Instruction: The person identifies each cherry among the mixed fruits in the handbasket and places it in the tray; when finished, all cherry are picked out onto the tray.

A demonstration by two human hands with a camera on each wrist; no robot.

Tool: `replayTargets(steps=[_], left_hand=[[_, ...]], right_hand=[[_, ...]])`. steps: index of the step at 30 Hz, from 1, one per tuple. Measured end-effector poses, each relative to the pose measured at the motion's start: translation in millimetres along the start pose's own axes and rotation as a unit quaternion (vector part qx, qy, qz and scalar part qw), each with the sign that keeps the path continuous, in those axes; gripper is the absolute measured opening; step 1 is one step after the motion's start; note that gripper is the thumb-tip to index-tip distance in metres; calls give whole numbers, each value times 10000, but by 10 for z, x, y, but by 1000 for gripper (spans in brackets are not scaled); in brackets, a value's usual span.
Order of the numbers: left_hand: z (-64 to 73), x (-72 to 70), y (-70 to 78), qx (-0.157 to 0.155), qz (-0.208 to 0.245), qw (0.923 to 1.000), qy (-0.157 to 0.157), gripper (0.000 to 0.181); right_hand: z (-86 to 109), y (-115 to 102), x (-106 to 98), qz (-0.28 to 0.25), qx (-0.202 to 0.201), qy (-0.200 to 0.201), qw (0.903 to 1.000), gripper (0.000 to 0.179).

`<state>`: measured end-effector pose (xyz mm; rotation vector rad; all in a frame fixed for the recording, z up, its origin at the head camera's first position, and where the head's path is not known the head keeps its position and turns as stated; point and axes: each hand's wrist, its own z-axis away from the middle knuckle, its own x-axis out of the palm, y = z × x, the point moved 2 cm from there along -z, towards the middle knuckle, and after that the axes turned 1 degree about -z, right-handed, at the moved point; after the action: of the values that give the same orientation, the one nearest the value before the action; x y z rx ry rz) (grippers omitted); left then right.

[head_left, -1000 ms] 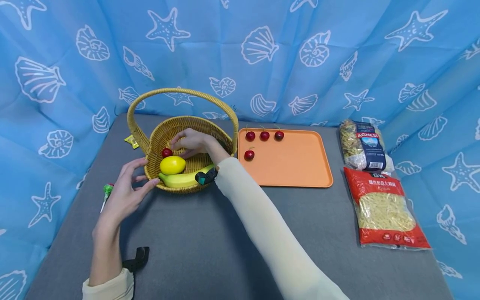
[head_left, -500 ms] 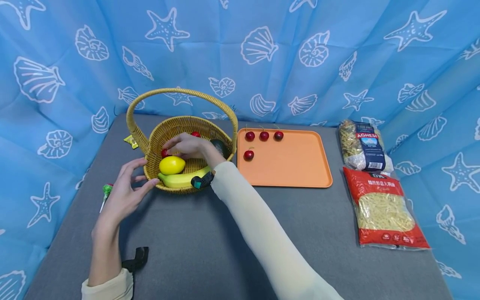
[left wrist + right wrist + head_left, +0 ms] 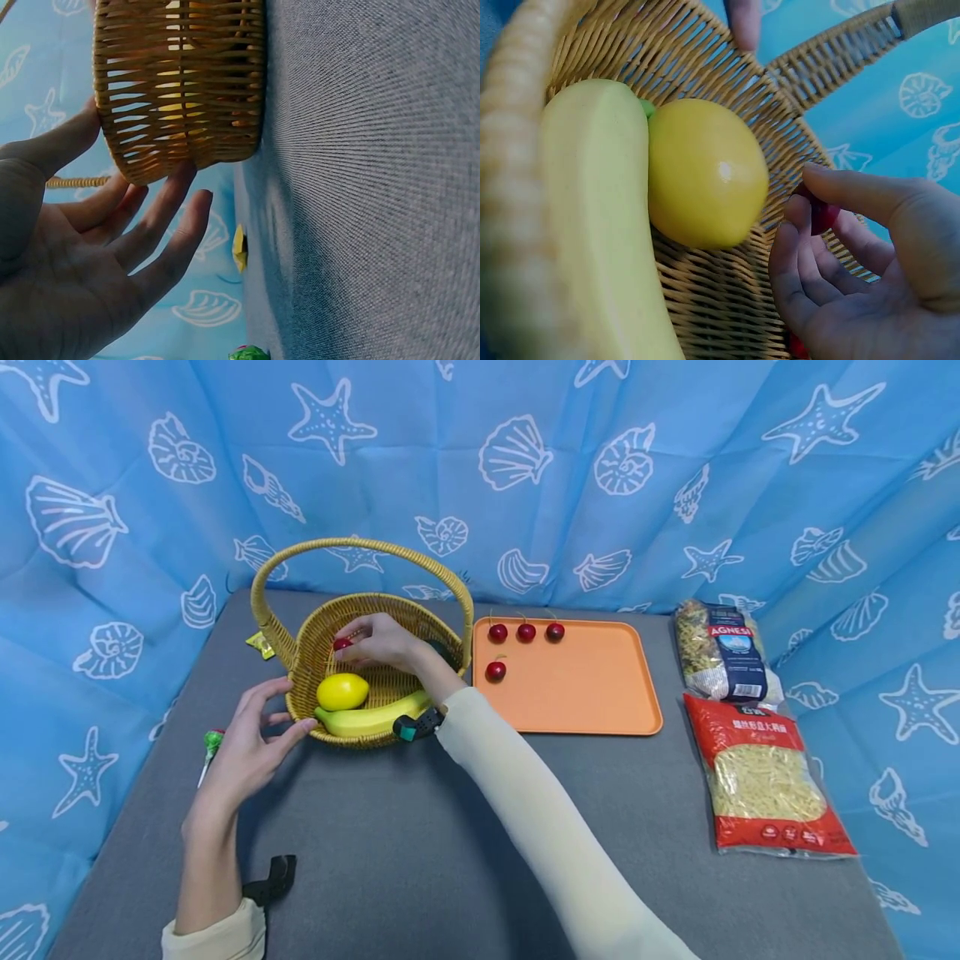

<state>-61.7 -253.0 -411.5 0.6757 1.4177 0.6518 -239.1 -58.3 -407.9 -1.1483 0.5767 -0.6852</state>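
Note:
My right hand (image 3: 386,642) is inside the wicker basket (image 3: 367,603), pinching a dark red cherry (image 3: 825,217) between thumb and fingers. A yellow lemon (image 3: 342,692) lies in the basket just in front of that hand, beside a banana (image 3: 371,718) along the front wall. Partly covered by the right hand and wrist, a dark rounded fruit (image 3: 442,652) lies at the basket's right. Another bit of red (image 3: 798,346) shows low in the right wrist view, mostly behind the fingers. My left hand (image 3: 251,739) holds the basket's left front side, thumb and fingers at the rim and outer weave.
An orange tray (image 3: 577,685) with several cherries stands right of the basket. Two pasta bags, one blue-labelled (image 3: 731,652) and one red (image 3: 768,777), lie at the far right. A yellow-wrapped candy (image 3: 261,644) and a green lollipop (image 3: 213,742) lie left. The handle (image 3: 367,543) arches over the basket.
The right hand reached left to the cherry by the basket's left wall, took hold of it, and has drawn it up and slightly right, away from the lemon. The left hand has stayed put.

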Motion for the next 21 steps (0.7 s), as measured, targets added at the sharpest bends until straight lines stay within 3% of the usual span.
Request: replayTargets(steps=[7,11,16,21], left_hand=[[-19,9,-2,-57,29,10000,-9,74],[-25,7,2,-42,83,10000,-13,73],[-14,8,-4,-68,57,10000,-16,73],[-12,14,-2,-31,134,9999,-15,73]], right_hand=[[194,-73,-89,-349,-269,164,9989,30],[376,-154,-117,-215,-508,6,9985,32],[724,-281,-191,518,-1214,-348,9906,38],[1148,-370,-317,636,-1800,-662,9794,36]])
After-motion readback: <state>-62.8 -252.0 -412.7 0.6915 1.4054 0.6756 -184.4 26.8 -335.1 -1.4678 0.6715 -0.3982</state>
